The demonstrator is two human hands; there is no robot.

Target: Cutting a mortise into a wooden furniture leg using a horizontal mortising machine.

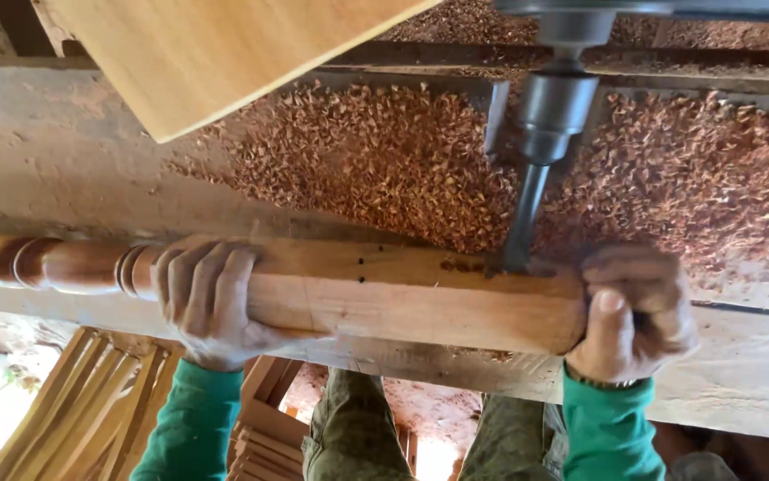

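While the drill bit (523, 223) bites into the turned wooden post (384, 298) near its three o'clock end, both hands brace it flat on the table (64, 151). The left hand (211, 303) has its grip wrapped tight round the post towards nine o'clock; the right hand (629, 312) is clenched over the end, likely to stop it spinning. Wood shavings (384, 160) lie heaped at twelve o'clock
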